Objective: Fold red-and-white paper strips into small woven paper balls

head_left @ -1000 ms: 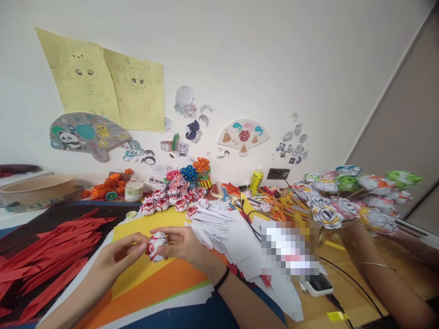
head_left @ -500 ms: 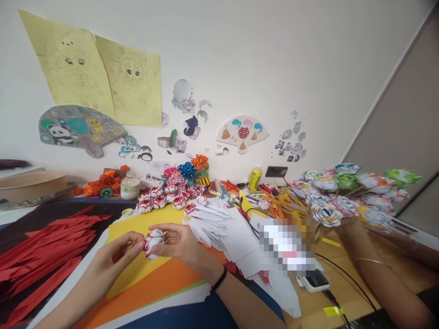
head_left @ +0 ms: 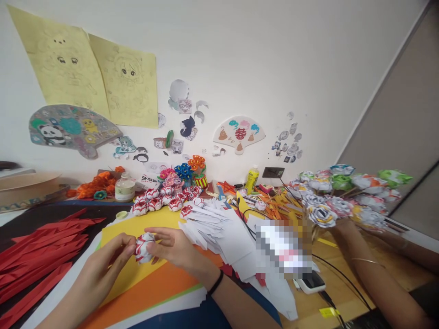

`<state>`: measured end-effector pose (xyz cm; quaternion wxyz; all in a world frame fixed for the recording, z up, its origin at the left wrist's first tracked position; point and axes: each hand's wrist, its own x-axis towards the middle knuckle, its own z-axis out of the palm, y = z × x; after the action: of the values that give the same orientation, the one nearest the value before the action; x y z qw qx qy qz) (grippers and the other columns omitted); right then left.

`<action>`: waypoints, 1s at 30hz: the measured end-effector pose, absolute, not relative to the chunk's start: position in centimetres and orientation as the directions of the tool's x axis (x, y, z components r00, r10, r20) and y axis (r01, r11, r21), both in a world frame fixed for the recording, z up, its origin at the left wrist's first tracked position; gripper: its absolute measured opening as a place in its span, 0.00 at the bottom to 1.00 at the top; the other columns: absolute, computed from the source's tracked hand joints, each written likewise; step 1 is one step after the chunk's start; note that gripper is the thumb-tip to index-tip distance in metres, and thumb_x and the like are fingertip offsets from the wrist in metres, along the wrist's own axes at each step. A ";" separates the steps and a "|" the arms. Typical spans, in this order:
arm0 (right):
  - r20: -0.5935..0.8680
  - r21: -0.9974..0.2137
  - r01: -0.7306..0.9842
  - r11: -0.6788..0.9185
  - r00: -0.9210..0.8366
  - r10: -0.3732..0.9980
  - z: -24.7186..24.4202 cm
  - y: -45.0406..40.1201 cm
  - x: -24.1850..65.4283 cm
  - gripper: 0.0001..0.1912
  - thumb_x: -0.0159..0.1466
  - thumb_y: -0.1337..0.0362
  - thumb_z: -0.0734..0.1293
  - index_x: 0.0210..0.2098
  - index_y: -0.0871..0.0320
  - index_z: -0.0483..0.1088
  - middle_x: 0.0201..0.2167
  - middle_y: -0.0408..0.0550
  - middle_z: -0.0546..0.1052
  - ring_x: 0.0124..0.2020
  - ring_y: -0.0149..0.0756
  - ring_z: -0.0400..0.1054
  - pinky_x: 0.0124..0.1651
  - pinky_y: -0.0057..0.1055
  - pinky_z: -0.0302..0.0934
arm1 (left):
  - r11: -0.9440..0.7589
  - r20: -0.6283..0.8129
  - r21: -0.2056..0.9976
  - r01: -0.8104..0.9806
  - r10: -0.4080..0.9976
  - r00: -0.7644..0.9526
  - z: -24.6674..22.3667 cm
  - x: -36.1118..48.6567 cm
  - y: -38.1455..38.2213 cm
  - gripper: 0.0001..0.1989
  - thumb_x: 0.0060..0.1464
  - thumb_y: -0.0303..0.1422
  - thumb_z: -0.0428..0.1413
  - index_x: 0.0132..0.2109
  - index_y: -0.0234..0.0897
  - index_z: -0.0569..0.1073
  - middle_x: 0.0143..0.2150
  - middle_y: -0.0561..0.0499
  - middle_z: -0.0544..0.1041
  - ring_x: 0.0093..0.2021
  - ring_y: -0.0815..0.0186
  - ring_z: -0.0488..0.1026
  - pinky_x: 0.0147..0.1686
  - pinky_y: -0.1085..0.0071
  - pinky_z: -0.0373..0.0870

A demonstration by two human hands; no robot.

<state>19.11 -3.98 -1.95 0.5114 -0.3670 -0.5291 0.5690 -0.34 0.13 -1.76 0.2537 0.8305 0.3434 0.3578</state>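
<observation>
A white paper flower with red edges (head_left: pixel 144 248) is held between my two hands, above yellow paper (head_left: pixel 126 269). My left hand (head_left: pixel 115 258) pinches its left side with thumb and fingertips. On its right side, my right hand (head_left: pixel 174 249) grips it with the thumb in front and the fingers curled behind. Just beyond lie more red-and-white paper flowers (head_left: pixel 154 204). White paper strips (head_left: pixel 206 228) are piled right of my right hand, and folded red strips (head_left: pixel 44 246) lie at the left.
Another person's arm (head_left: pixel 373 269) reaches in at the right beside a bunch of paper flowers (head_left: pixel 322 214). A blurred-out device (head_left: pixel 284 249) with black cables lies right of centre. A glue jar (head_left: pixel 125 188) and yellow bottle (head_left: pixel 252 180) stand near the wall.
The view has shifted slightly, so most things appear a little further left. Both hands still hold the flower, which looks slightly turned. The fingers have moved a little on it.
</observation>
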 end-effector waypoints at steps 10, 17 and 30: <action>0.089 -0.975 -0.222 0.030 -0.261 0.961 -3.2 -3.1 19.3 0.39 0.50 0.44 0.75 0.55 0.58 0.71 0.38 0.50 0.76 0.31 0.32 0.72 0.33 0.30 0.70 | -0.698 0.429 0.550 0.459 0.708 0.561 -3.6 -0.5 0.9 0.14 0.62 0.46 0.47 0.38 0.40 0.68 0.33 0.52 0.75 0.33 0.65 0.72 0.34 0.76 0.67; 0.122 -0.958 -0.275 0.075 -0.156 0.980 -3.2 -3.0 19.2 0.34 0.49 0.45 0.76 0.48 0.60 0.74 0.36 0.48 0.76 0.29 0.31 0.72 0.33 0.29 0.69 | -0.726 0.382 0.466 0.506 0.680 0.626 -2.1 0.0 2.1 0.15 0.63 0.46 0.46 0.38 0.40 0.68 0.34 0.52 0.76 0.31 0.66 0.72 0.32 0.75 0.66; 0.142 -0.965 -0.229 0.129 -0.040 0.989 -2.8 -2.5 19.5 0.31 0.52 0.41 0.72 0.42 0.61 0.74 0.30 0.45 0.76 0.21 0.27 0.69 0.24 0.23 0.61 | -0.747 0.488 0.266 0.609 0.649 0.583 -1.2 2.9 2.1 0.10 0.64 0.32 0.41 0.36 0.39 0.65 0.34 0.52 0.73 0.29 0.66 0.70 0.30 0.72 0.61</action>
<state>19.49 -2.53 -2.82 0.5725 -0.3904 -0.4866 0.5320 2.94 2.07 -1.24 0.0348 0.8890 0.3538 0.2885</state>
